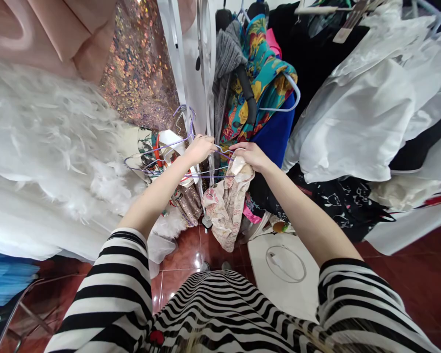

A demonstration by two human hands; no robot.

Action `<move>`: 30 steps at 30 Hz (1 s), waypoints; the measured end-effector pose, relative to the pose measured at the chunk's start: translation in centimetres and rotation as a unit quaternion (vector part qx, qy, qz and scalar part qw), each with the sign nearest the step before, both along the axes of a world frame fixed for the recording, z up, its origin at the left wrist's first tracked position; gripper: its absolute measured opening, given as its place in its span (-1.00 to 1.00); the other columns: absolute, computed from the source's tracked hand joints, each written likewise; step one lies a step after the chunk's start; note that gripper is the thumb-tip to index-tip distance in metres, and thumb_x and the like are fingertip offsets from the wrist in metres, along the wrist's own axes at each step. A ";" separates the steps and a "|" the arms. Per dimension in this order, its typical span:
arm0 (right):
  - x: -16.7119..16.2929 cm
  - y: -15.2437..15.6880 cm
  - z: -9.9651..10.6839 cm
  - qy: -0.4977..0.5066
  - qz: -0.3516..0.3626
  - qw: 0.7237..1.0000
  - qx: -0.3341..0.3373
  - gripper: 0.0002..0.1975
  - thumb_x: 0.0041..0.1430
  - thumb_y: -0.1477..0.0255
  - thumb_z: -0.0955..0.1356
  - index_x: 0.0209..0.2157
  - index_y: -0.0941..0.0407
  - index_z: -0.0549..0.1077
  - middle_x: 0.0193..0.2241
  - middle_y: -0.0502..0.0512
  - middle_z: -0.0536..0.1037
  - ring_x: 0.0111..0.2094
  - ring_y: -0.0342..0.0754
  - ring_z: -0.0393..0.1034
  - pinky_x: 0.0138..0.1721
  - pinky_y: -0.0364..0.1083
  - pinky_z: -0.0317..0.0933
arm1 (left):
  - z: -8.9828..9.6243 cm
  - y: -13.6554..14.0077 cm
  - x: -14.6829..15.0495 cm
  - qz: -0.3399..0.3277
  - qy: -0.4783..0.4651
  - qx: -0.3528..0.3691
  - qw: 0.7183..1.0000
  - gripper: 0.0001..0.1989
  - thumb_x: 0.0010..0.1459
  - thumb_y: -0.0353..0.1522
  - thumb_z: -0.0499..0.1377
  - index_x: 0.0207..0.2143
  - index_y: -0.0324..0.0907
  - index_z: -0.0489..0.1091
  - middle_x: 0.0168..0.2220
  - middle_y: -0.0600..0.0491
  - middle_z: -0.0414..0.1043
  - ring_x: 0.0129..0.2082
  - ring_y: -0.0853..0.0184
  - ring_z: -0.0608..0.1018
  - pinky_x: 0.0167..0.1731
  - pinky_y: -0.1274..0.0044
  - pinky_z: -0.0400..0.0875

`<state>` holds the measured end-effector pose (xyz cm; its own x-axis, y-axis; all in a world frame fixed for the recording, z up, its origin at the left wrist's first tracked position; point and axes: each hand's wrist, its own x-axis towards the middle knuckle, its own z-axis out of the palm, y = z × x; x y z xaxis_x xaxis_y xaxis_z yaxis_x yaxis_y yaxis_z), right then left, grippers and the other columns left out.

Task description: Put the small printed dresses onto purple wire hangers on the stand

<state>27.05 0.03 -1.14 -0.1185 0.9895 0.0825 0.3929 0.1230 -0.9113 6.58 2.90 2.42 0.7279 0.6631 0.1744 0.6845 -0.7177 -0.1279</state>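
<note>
My left hand (pixel 199 148) grips a thin lilac wire hanger (pixel 158 164) that lies roughly level, its hook pointing left. My right hand (pixel 250 154) pinches the top of a pale floral garment (pixel 226 206) against the hanger's right end; the cloth hangs down crumpled toward the floor. Both arms wear black and white striped sleeves. A second lilac hanger (pixel 185 115) hangs just above and left of my left hand.
Clothes crowd a rack ahead: a white feathered dress (pixel 47 147) at left, a sequined piece (pixel 139 63), a colourful floral garment (pixel 262 73) on a white hanger, white plastic-covered clothes (pixel 367 113) at right. A white round base (pixel 284 267) rests on the red tiled floor (pixel 185 250).
</note>
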 end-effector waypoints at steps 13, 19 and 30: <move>-4.5 -2.7 3.1 -0.372 -0.046 0.919 0.118 -0.48 0.20 0.57 0.24 0.21 0.20 0.33 -0.14 0.40 0.62 -0.09 0.31 0.54 -0.03 0.19 0.35 | -0.4 -0.3 1.0 -0.016 -0.034 0.014 0.999 -0.68 0.22 -0.51 0.00 -0.21 -0.23 0.57 -0.26 -0.10 0.53 -0.17 0.15 0.59 -0.13 0.37 0.41; -6.1 -2.4 0.8 -0.235 0.033 0.942 0.236 -0.37 0.29 0.51 0.09 0.38 0.16 0.10 0.06 0.33 0.55 0.01 0.19 0.49 0.04 0.17 0.35 | -0.4 -0.2 1.4 0.044 -0.057 -0.025 0.997 -0.73 0.13 -0.55 0.06 -0.22 -0.31 0.54 -0.28 -0.12 0.57 -0.22 0.14 0.61 -0.19 0.42 0.44; -1.5 -1.2 -2.8 -0.319 0.035 0.936 0.146 -0.58 0.42 0.20 0.11 -0.03 0.13 0.46 -0.19 0.32 0.59 -0.15 0.22 0.47 -0.19 0.02 0.26 | -0.3 0.6 0.7 -0.014 -0.076 -0.036 0.996 -0.75 0.17 -0.51 0.03 -0.27 -0.19 0.51 -0.30 -0.05 0.50 -0.22 0.19 0.55 -0.23 0.44 0.35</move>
<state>25.60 -1.17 -3.94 -0.2988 0.9239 0.2389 0.8274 0.3756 -0.4176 7.27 3.47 2.09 0.7150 0.6579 0.2366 0.6720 -0.7401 0.0271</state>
